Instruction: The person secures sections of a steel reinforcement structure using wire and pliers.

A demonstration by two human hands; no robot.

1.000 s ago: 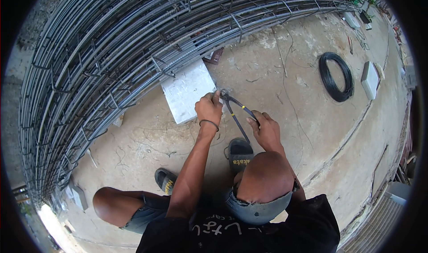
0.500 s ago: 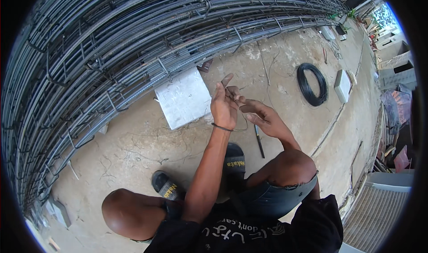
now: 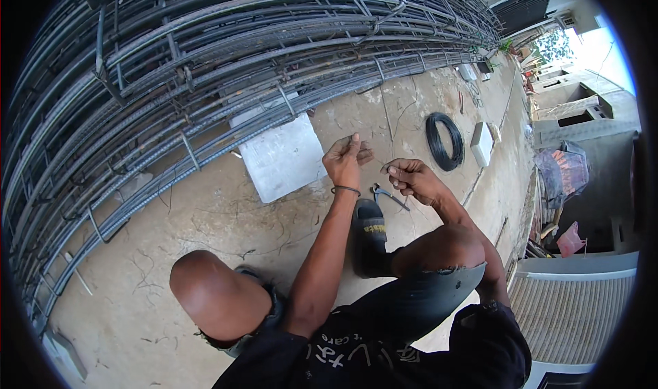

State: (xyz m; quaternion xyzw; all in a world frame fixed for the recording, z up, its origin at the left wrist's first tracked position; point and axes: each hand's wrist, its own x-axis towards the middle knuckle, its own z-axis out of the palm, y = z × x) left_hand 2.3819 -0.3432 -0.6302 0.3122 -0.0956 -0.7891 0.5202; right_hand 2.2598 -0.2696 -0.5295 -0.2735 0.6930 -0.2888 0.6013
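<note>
I squat on a concrete floor in front of a long cage of steel rebar [image 3: 205, 67]. My left hand [image 3: 346, 159] is raised with its fingers pinched on a thin piece of tie wire [image 3: 373, 161]. My right hand [image 3: 411, 178] pinches the other end of the same wire, a little to the right. Pliers [image 3: 389, 196] lie on the floor just below my hands, beside my black sandal [image 3: 368, 235]. A grey concrete block [image 3: 282, 157] rests left of my left hand, under the cage.
A black coil of wire [image 3: 444, 141] lies on the floor to the right, with a white block [image 3: 481, 144] beside it. Short wire scraps litter the concrete. A corrugated metal panel [image 3: 569, 313] and a building stand at the right.
My right hand has let go of the pliers, which now lie on the floor. Both hands have come together on a piece of thin wire.
</note>
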